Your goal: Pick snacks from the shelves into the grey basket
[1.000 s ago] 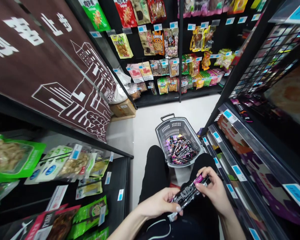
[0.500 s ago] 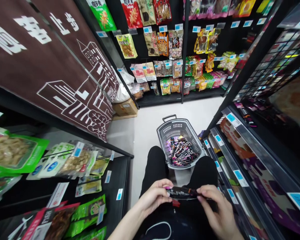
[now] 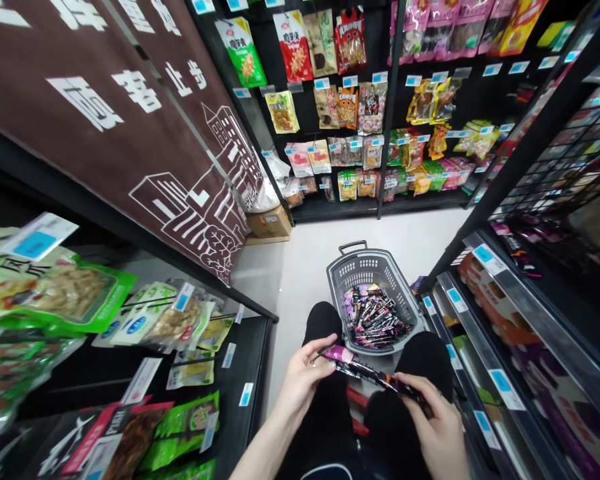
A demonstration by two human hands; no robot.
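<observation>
Between my two hands, above my lap, stretches a long thin black and purple snack packet; whether it is one or a few lying together I cannot tell. My left hand pinches its purple end between thumb and fingers. Around the darker end, my right hand is closed. Just beyond my knees a grey plastic basket stands on the floor, its handle at the far side. Inside it lies a heap of similar slim packets, black, purple and pink.
Snack bags hang on the left shelf rack and on the back rack. At right, a tiered shelf holds boxes, with loose dark packets on top. A cardboard box sits beside the brown curtain.
The view has tilted up and turned left. My hands have moved forward with the packet, which now slants down to the right and shows its purple end.
</observation>
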